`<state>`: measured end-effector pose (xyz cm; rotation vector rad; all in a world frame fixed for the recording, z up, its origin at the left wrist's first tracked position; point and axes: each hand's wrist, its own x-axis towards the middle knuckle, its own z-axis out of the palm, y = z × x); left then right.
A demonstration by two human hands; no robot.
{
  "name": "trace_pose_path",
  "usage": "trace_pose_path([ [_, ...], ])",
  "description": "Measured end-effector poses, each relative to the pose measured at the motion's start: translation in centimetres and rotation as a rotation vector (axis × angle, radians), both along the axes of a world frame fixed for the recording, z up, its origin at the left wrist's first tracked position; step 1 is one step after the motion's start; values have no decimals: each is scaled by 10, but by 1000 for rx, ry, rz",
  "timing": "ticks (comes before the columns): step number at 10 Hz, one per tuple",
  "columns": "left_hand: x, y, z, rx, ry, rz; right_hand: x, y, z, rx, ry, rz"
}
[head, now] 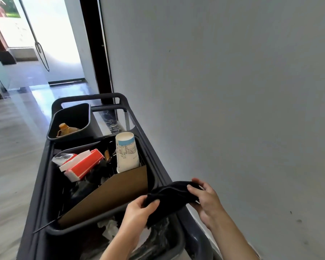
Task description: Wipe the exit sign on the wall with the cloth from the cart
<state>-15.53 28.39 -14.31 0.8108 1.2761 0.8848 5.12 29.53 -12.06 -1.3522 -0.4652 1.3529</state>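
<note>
A black cloth (174, 195) hangs between both my hands above the near right rim of the dark grey cart (154, 162). My left hand (139, 212) grips the cloth's lower left end. My right hand (206, 197) pinches its upper right end, close to the wall. The grey-white wall (233, 91) fills the right side of the view. No exit sign shows anywhere in this view.
The cart's bins hold a patterned paper cup (127, 152), a red and white box (83, 164), a brown cardboard sheet (113, 196) and crumpled paper. A smaller far bin (71, 121) holds an orange-capped bottle (64, 128). Glossy floor (11, 147) lies left; a glass door (36, 34) stands ahead.
</note>
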Motion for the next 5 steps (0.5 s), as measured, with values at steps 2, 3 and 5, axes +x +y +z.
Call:
trace_pose_path([
  [2, 10, 16, -19, -40, 6, 75, 0, 33, -20, 5, -175, -35],
  [3, 20, 21, -34, -97, 45, 135, -2, 40, -39, -41, -228, -58],
  [5, 17, 18, -48, -87, 135, 98, -1, 37, -54, -129, -171, -25],
])
